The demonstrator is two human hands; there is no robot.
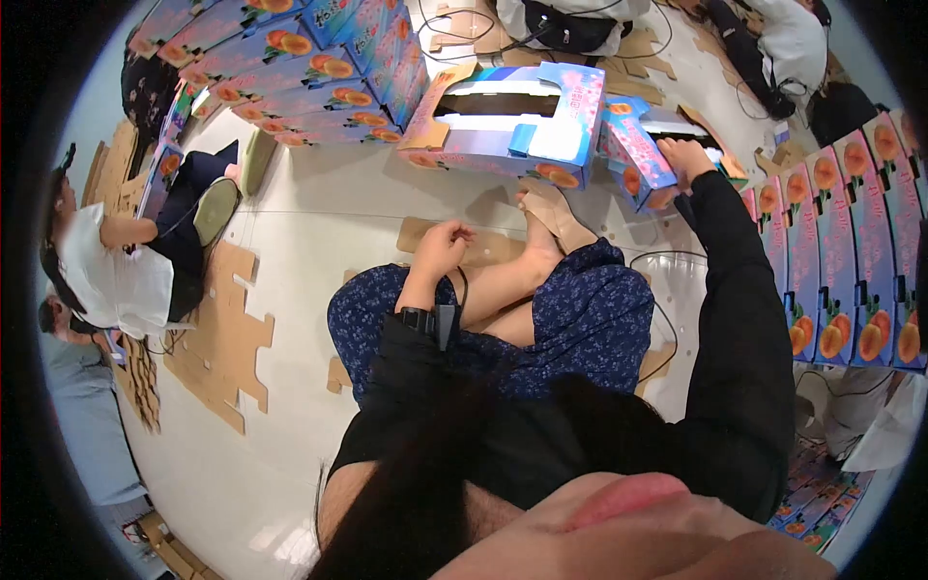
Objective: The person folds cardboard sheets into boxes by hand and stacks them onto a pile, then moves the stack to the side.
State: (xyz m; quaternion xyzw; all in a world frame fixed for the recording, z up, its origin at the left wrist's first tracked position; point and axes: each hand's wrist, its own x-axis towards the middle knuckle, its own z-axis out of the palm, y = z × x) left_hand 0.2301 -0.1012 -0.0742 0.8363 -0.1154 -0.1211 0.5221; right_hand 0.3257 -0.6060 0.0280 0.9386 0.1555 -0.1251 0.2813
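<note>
My right hand reaches forward with its fingers closed over the upper edge of a small blue and pink cardboard box printed with orange fruit. That box stands upright with an opening in its top. Above my lap, near my bare feet, my left hand is held with loosely curled fingers and nothing visible in it. Just left of the small box is a larger printed cardboard box with a wide cut-out in its top and a fold-down flap.
Stacked fruit-print boxes rise at the back left; another row stands at the right. Flattened cardboard lies on the floor. A person sits at the left, another at the far right. Cables run nearby.
</note>
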